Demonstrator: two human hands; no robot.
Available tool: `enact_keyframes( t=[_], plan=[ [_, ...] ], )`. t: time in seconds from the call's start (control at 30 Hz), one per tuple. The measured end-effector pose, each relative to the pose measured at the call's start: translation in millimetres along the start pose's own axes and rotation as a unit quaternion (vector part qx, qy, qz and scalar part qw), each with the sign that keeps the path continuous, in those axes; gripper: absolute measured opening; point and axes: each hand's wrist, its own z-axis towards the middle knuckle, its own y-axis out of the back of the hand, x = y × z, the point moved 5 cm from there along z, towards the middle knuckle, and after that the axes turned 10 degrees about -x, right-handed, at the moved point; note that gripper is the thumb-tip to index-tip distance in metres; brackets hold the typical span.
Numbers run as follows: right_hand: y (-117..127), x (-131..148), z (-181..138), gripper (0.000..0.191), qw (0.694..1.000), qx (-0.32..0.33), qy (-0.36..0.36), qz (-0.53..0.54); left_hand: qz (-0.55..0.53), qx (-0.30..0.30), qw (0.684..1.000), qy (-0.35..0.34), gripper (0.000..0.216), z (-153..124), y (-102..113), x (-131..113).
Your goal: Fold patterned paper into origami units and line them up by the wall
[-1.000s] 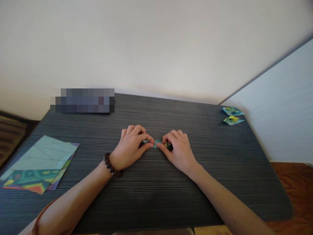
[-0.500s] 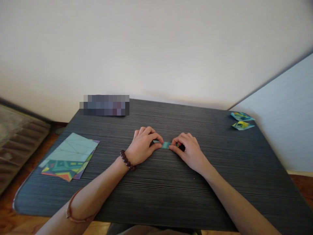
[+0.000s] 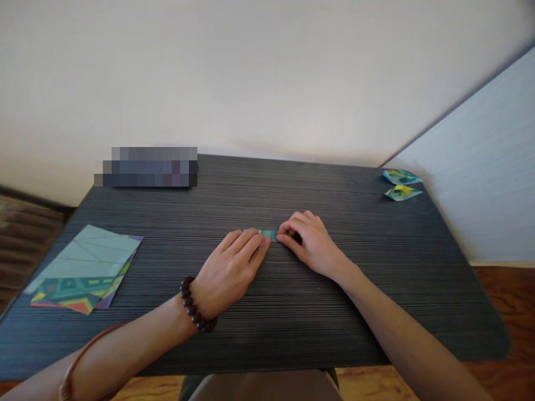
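Note:
A narrow folded strip of green patterned paper (image 3: 268, 236) lies on the dark table between my hands. My left hand (image 3: 234, 259), with a dark bead bracelet at its wrist, is closed over the strip's left part. Its fingers lie close together, pressing the paper down and covering much of it. At the strip's right end, my right hand (image 3: 309, 239) pinches the paper between thumb and fingertips.
Several sheets of patterned paper (image 3: 90, 262) overlap at the table's left. Two folded paper pieces, one blue-green (image 3: 402, 177) and one yellow-green (image 3: 403, 192), lie at the far right. A blurred-out object (image 3: 148, 170) stands at the back left, near the wall (image 3: 267, 78).
My left hand has gone from a fingertip pinch to lying lower over the strip with fingers together. My right hand keeps its pinch. The view has shifted slightly, moving the table's contents left and up.

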Motion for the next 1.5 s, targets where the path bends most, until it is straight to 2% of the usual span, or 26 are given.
enact_keyframes(
  t=[0.13, 0.33, 0.6, 0.83, 1.07, 1.27, 1.4, 1.5],
  plan=[
    [0.7, -0.6, 0.1, 0.014, 1.000, 0.014, -0.001, 0.010, -0.001, 0.008, 1.000, 0.007, 0.035, -0.5, -0.3, -4.8],
    [3.8, -0.1, 0.8, 0.014, 0.999, 0.024, -0.016, 0.015, -0.014, 0.008, 1.000, 0.020, 0.036, -0.7, 3.2, 1.2],
    [3.8, -1.1, 1.0, 0.017, 0.999, 0.019, 0.025, 0.012, -0.143, 0.006, 0.988, 0.059, 0.029, -1.0, -6.4, 29.8],
    [2.7, 4.3, 2.7, 0.016, 0.999, 0.014, 0.031, -0.013, -0.200, -0.024, 0.976, 0.079, 0.024, 1.7, -6.4, 36.6],
    [3.3, 8.0, 3.9, 0.037, 0.998, -0.002, 0.052, -0.024, -0.196, -0.033, 0.976, 0.086, 0.026, 1.9, -4.7, 40.5],
    [2.1, 7.8, 1.6, 0.022, 0.995, -0.055, 0.083, -0.001, -0.185, -0.061, 0.977, 0.089, 0.022, 2.4, -4.0, 38.2],
    [2.9, 15.2, -2.1, 0.021, 0.990, -0.092, 0.103, 0.003, -0.220, -0.078, 0.964, 0.129, 0.018, 4.6, -4.9, 40.2],
    [4.5, 17.6, -4.1, 0.021, 0.989, -0.111, 0.101, 0.001, -0.260, -0.067, 0.940, 0.210, 0.017, 6.6, -3.6, 46.9]
  ],
)
